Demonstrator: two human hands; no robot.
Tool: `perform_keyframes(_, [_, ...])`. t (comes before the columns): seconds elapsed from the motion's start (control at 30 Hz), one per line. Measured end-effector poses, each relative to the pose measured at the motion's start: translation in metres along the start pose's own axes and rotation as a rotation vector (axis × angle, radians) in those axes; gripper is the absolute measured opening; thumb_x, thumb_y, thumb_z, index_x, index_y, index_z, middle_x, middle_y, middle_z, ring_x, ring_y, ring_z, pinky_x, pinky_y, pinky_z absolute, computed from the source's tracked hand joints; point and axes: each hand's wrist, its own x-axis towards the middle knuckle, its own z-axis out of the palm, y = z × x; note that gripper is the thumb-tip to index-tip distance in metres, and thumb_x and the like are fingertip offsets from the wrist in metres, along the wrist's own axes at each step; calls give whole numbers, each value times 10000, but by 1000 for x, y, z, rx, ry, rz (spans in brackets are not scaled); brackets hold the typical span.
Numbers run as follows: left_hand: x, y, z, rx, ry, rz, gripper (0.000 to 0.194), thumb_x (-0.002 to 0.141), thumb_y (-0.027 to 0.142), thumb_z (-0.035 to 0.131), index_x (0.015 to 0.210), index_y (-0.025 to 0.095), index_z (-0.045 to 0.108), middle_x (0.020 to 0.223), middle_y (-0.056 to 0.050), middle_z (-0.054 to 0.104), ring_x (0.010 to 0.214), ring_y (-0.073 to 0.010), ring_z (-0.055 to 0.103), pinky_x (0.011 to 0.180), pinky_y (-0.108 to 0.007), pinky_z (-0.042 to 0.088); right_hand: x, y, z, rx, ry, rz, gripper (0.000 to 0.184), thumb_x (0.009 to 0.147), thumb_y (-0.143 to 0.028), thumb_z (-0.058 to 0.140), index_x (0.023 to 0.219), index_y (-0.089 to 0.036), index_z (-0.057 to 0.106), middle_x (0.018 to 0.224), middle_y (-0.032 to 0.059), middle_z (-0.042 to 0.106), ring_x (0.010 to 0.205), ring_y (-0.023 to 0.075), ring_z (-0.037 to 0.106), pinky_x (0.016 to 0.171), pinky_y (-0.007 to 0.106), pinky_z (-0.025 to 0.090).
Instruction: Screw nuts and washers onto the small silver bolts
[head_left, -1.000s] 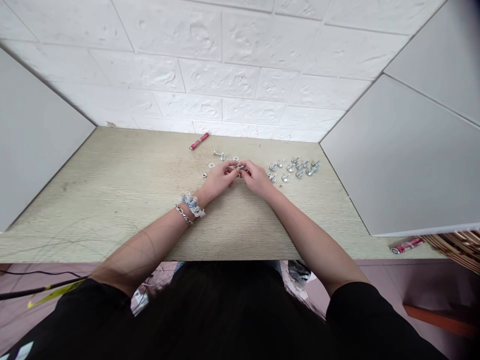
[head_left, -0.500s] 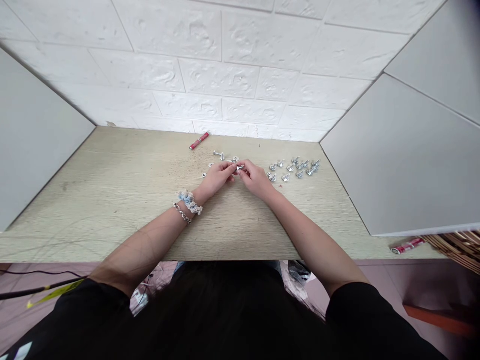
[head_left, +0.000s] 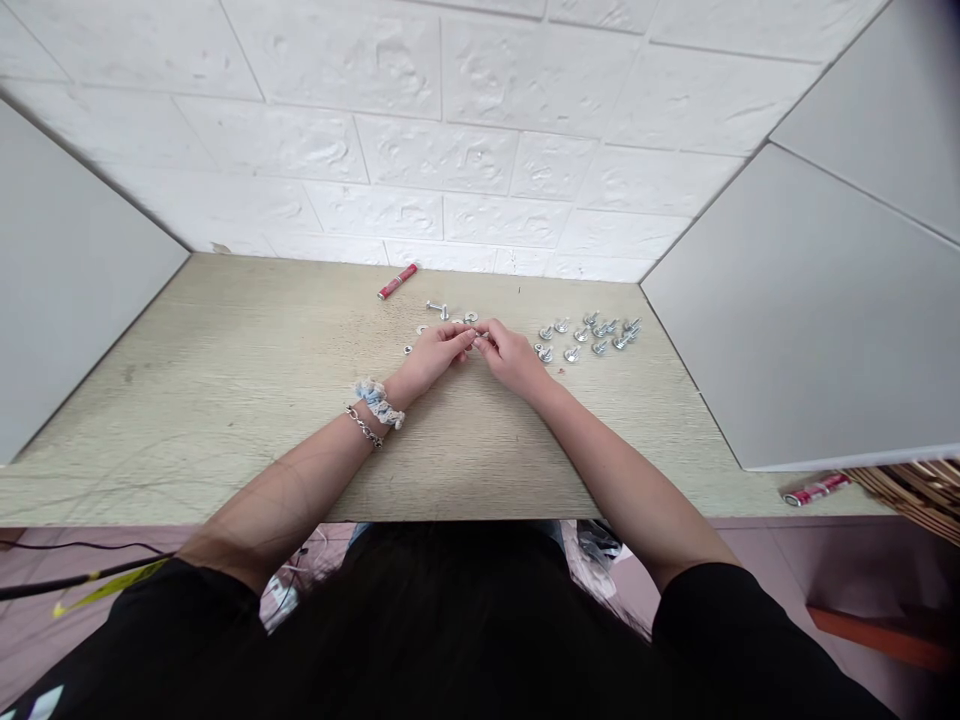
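My left hand and my right hand meet at the middle of a pale wooden table. Between the fingertips of both hands is a small silver bolt, pinched from each side. Just beyond my hands lie a loose bolt and a few washers and nuts. To the right of my right hand sits a cluster of several assembled silver bolts. A scrunchie and a chain bracelet circle my left wrist.
A red tube lies near the white brick wall at the back. Grey panels stand at the left and right sides of the table. Another red tube and a wicker basket are at the lower right, past the right panel.
Both hands stay together on the small bolt, with only slight finger shifts. The left wrist has edged a little to the left.
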Motion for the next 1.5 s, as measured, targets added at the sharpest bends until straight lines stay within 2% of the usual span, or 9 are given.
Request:
perform_keyframes(0.17, [0,0,-1,-99,-17,-37,220,789,330,641,882,133,674,665,11,549,563,-66,448,554,-199,357,0,0,1,-8,3,10,268,908,-367,423,1031,-199,593,881,57,697,751,204,592,677,311,404])
perform_keyframes(0.33, [-1,5,1,-178,-12,-73,168,764,301,670,803,140,639,646,23,530,555,-57,447,553,-191,359,0,-1,0,34,-13,5,257,909,-364,418,999,-198,593,896,52,693,795,201,597,695,299,410])
perform_keyframes(0.5, [-3,9,2,-227,1,-107,113,754,245,648,796,141,630,633,28,513,549,-54,446,546,-187,357,0,1,1,58,-32,-4,276,922,-393,390,932,-202,589,860,42,680,789,193,594,696,293,400])
perform_keyframes(0.67, [-3,9,3,-204,9,-107,94,755,236,628,765,143,616,623,27,510,545,-57,446,535,-187,351,1,0,0,35,-34,0,305,924,-433,367,840,-214,562,763,29,643,731,188,571,657,289,380])
perform_keyframes(0.9, [-3,10,5,-194,44,-111,107,764,245,622,745,144,593,644,24,524,536,-50,441,532,-189,351,-1,-5,0,86,-14,14,235,848,-366,454,1024,-220,509,743,-10,606,611,157,521,619,280,376])
perform_keyframes(1.07, [-4,10,5,-187,58,-106,120,758,255,634,769,141,599,663,21,539,545,-50,453,541,-189,359,0,-3,1,139,-2,-8,229,824,-330,456,1020,-221,499,765,-19,605,551,125,480,605,270,381])
perform_keyframes(1.2, [-4,9,5,-183,55,-93,116,758,253,628,770,142,597,654,23,527,550,-52,451,546,-189,359,0,-1,2,142,4,-15,215,821,-337,467,988,-213,520,801,-6,624,564,121,482,608,269,382])
perform_keyframes(1.37, [-5,11,6,-133,53,-74,106,770,251,607,769,146,592,651,24,512,548,-58,446,548,-197,360,0,-1,0,95,-3,2,226,848,-367,457,958,-205,570,699,-13,603,606,144,501,618,272,378])
perform_keyframes(1.5, [-5,11,6,-85,61,-59,107,795,249,581,760,148,588,615,26,503,541,-66,456,537,-201,351,0,-1,-1,55,-21,-12,269,893,-396,409,868,-204,596,714,8,618,670,162,536,635,274,375])
